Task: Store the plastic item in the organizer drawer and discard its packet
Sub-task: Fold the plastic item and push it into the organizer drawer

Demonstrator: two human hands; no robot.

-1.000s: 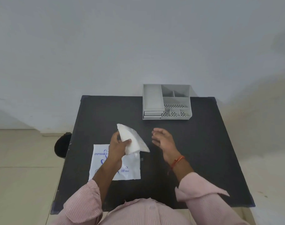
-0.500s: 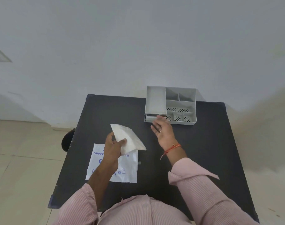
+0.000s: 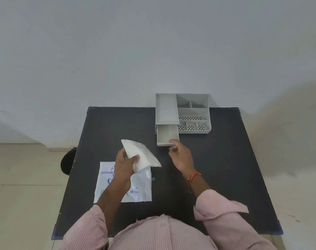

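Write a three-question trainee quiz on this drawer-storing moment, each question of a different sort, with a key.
1. True or false: the organizer drawer is pulled out and looks empty.
2. Which hand holds the folded white plastic item? A) left hand B) right hand C) neither
3. Fill in: the printed packet lies flat on the black ____, below the left hand.

Key: 1 true, the drawer sticks out of the grey organizer toward the person, with the right hand's fingers at its front edge. 2 A. 3 table.
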